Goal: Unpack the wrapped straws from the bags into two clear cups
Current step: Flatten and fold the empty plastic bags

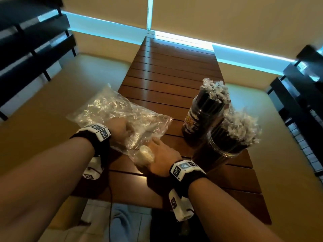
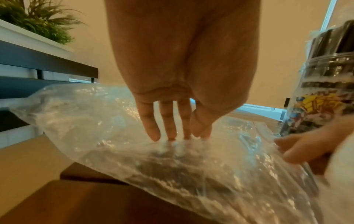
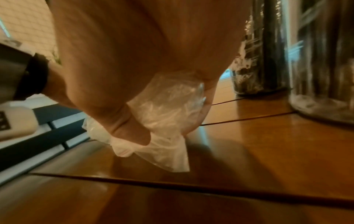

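We count two clear cups: far cup, printed label, and near cup, both round, packed with black wrapped straws, crinkled wrap ends on top. One clear bag, thin crumpled film, lies on slatted wood table. Left hand: straight fingers press bag. Right hand clenches scrunched bag end.

A brown slatted wooden table stands by dark benches; a green potted plant sits behind.
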Action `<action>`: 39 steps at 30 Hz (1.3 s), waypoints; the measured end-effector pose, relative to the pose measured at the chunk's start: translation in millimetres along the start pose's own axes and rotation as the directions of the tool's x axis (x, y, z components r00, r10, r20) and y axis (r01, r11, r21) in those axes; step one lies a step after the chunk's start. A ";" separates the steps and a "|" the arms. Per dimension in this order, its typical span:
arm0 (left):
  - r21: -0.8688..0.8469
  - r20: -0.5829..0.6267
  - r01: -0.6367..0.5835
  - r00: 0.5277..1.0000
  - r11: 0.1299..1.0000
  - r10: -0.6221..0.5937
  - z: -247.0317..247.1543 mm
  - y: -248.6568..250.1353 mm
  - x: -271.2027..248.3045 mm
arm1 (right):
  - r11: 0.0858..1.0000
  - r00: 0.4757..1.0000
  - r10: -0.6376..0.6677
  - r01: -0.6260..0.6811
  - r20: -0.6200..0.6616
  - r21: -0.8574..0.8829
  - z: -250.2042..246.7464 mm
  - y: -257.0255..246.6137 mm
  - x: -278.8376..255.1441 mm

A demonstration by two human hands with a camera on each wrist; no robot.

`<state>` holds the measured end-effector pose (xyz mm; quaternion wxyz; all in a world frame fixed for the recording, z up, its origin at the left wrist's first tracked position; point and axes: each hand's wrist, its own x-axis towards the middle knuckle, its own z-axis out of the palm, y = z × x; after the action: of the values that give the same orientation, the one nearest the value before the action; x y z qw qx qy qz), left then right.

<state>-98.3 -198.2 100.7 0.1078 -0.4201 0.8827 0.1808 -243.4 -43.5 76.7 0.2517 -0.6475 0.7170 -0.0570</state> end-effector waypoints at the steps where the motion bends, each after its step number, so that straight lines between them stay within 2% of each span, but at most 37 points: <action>1: -0.039 -0.031 0.019 0.999 0.999 -0.020 -0.9 -4.3 3.1 | 0.999 1.000 0.014 -0.014 0.015 -0.032 -0.6 -1.6 1.1; 3: -0.021 -0.174 0.136 0.975 0.990 -0.138 -2.7 -13.7 7.3 | 0.996 0.995 0.073 -0.070 0.064 -0.055 -7.9 -4.5 2.7; 4: -0.011 -0.262 0.253 0.933 0.967 -0.247 -4.2 -25.5 10.5 | 0.994 0.991 0.098 -0.092 0.094 -0.066 -11.6 -5.3 4.4; 5: -0.057 -0.314 0.397 0.864 0.916 -0.394 -9.7 -32.5 9.3 | 0.992 0.989 0.107 -0.099 0.104 -0.080 -14.8 -4.3 5.2; 6: -0.151 -0.297 0.513 0.792 0.845 -0.534 -11.2 -48.4 13.4 | 0.989 0.988 0.115 -0.104 0.107 -0.101 -18.5 -4.9 4.4; 7: -0.242 -0.220 0.592 0.738 0.769 -0.638 -12.2 -63.2 19.1 | 0.987 0.988 0.119 -0.107 0.103 -0.121 -20.4 -5.0 3.6; 8: -0.343 -0.106 0.625 0.716 0.702 -0.690 -13.1 -73.8 21.2 | 0.984 0.987 0.127 -0.113 0.099 -0.135 -21.4 -5.4 2.5; 10: -0.449 0.062 0.617 0.743 0.646 -0.666 -13.5 -81.2 22.4 | 0.982 0.986 0.139 -0.124 0.094 -0.144 -20.0 -6.0 2.5; 11: -0.484 0.061 0.596 0.754 0.641 -0.654 -12.6 -80.8 22.7 | 0.981 0.986 0.138 -0.124 0.091 -0.146 -19.6 -6.9 2.8; 14: -0.679 0.063 0.493 0.777 0.544 -0.626 -17.3 -68.8 11.1 | 0.981 0.987 0.135 -0.120 0.087 -0.155 -17.1 -7.0 4.2; 16: -0.686 0.054 0.454 0.811 0.569 -0.582 -25.8 -54.3 1.8 | 0.979 0.987 0.134 -0.118 0.084 -0.166 -15.3 -7.7 2.3; 17: -0.663 0.006 0.420 0.831 0.620 -0.556 -33.3 -47.1 -0.8 | 0.979 0.987 0.138 -0.123 0.081 -0.163 -14.7 -8.1 1.6; 18: -0.574 -0.083 0.368 0.862 0.732 -0.499 -45.0 -39.5 -5.5 | 0.980 0.986 0.148 -0.136 0.079 -0.145 -15.4 -9.1 0.6; 19: -0.452 -0.202 0.323 0.871 0.832 -0.448 -55.5 -34.4 -8.1 | 0.983 0.984 0.159 -0.150 0.076 -0.108 -17.2 -11.4 -1.2; 20: -0.341 -0.342 0.277 0.854 0.898 -0.393 -67.3 -29.0 -15.0 | 0.985 0.984 0.167 -0.163 0.063 -0.059 -20.2 -14.0 -3.2; 22: -0.282 -0.577 0.144 0.764 0.949 -0.288 -91.1 -14.6 -30.7 | 0.982 0.982 0.188 -0.187 -0.024 0.022 -29.2 -20.5 -7.1; 24: -0.210 -0.743 0.019 0.647 0.977 -0.172 -109.4 4.0 -46.3 | 0.980 0.967 0.195 -0.188 -0.165 0.063 -40.7 -28.8 -11.2; 26: -0.075 -0.827 -0.023 0.560 0.997 -0.049 -117.8 22.7 -62.1 | 0.980 0.931 0.194 -0.170 -0.308 0.105 -52.1 -38.4 -18.3; 27: -0.012 -0.824 -0.015 0.566 1.000 -0.001 -116.3 28.3 -67.8 | 0.984 0.907 0.175 -0.146 -0.383 0.104 -56.7 -42.6 -22.8; 28: 0.043 -0.804 -0.015 0.593 0.999 0.044 -113.5 33.9 -72.6 | 0.992 0.883 0.127 -0.115 -0.453 0.055 -60.2 -45.3 -27.1; 30: 0.124 -0.699 0.001 0.710 0.992 0.087 -97.2 37.0 -76.5 | 0.984 0.853 -0.012 -0.083 -0.521 -0.159 -63.0 -48.0 -35.5; 32: 0.152 -0.552 -0.016 0.828 0.988 0.098 -70.4 33.6 -76.9 | 0.935 0.830 -0.129 -0.081 -0.543 -0.345 -62.8 -47.6 -44.4; 34: 0.126 -0.399 -0.056 0.911 0.990 0.102 -37.9 29.7 -76.4 | 0.893 0.807 -0.221 -0.059 -0.548 -0.447 -60.0 -42.7 -50.6; 36: 0.079 -0.270 -0.069 0.959 0.994 0.088 -8.9 26.1 -77.8 | 0.861 0.832 -0.293 0.015 -0.471 -0.508 -52.5 -32.8 -52.6; 39: 0.010 -0.088 -0.058 0.994 0.998 0.058 19.2 20.6 -79.4 | 0.820 0.944 -0.283 0.148 -0.168 -0.552 -35.0 -14.4 -49.4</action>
<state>-64.1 -122.6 115.1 0.0649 -0.4015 0.8991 0.1619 -243.9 -7.0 127.2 -0.0353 -0.7571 0.6513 0.0372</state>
